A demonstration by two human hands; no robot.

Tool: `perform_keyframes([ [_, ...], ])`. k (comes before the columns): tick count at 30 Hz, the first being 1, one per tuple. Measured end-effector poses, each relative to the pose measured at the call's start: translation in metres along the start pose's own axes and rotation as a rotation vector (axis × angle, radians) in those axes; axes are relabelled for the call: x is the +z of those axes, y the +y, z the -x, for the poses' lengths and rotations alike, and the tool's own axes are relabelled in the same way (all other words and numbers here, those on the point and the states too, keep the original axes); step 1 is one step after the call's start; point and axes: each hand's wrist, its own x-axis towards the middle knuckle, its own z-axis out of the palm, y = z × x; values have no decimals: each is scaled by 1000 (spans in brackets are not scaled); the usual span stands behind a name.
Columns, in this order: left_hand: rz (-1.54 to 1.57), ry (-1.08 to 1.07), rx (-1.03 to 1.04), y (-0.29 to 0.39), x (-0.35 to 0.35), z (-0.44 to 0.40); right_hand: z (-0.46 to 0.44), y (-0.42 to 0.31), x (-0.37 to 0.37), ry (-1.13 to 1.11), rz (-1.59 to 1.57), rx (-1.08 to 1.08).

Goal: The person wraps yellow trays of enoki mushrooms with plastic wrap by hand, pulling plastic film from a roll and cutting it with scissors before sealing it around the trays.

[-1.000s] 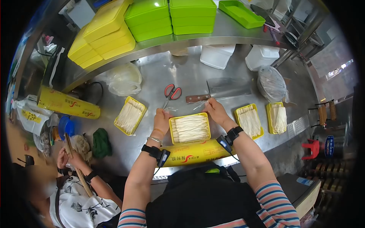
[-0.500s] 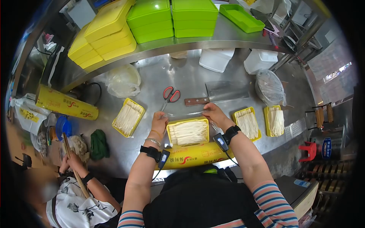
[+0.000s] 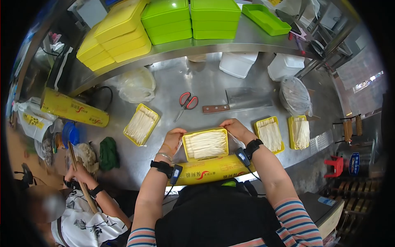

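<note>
In front of me a yellow tray (image 3: 185, 149) holds a neat row of enoki mushrooms (image 3: 205, 144). Clear cling film (image 3: 236, 141) stretches across it and hangs at the sides. My left hand (image 3: 175, 137) pinches the film at the tray's far left corner, and my right hand (image 3: 236, 128) pinches it at the far right corner. Between the tray and my body lies a big yellow-printed cling film roll (image 3: 201, 170). Red-handled scissors (image 3: 188, 102) and a wooden-handled cleaver (image 3: 247, 99) rest beyond the tray.
More enoki trays stand at left (image 3: 142, 124) and right (image 3: 269, 135). A second film roll (image 3: 74, 108) lies far left. Stacked yellow boxes (image 3: 119, 33) and green boxes (image 3: 166, 22) fill the shelf. At lower left another person's hands (image 3: 79, 172) hold thin sticks.
Both hands have come down from beyond the tray to its far corners, bringing the film edge closer to the rim. The view has shifted slightly.
</note>
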Motion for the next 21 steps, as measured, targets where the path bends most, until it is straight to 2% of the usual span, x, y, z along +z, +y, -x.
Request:
perform_keyframes([
  [2, -237, -8, 103, -3, -4, 0, 0, 2, 0, -3, 34, 3],
  [3, -238, -7, 107, -2, -5, 5, 0, -2, 0, -4, 70, 6],
  [5, 32, -117, -7, -1, -9, 18, 3, -9, 1, -7, 80, 0],
  [6, 30, -115, -5, 2, -3, 27, 6, -14, 3, -8, 92, -1],
  [8, -217, -45, 95, 2, 11, 44, 9, -18, 4, -5, 96, 6],
  [9, -216, -44, 96, -5, 7, 42, 11, -18, 4, 1, 102, 16],
  [11, -497, -20, 159, -20, -2, 31, 16, -18, 2, -12, 65, 38],
  [13, -507, -19, 165, -25, -4, 29, 18, -1, -3, -19, 27, 70],
  [15, -519, -16, 175, -26, 3, 32, 3, 44, -12, -6, -301, 274],
  [16, -488, 5, 177, -21, 11, 39, 9, 32, -12, -3, -301, 272],
  [18, -459, 26, 180, -16, 17, 44, 24, 5, -8, -155, -235, 142],
  [21, -343, 3, 141, -20, 17, 41, 44, -22, 7, -52, -209, 261],
])
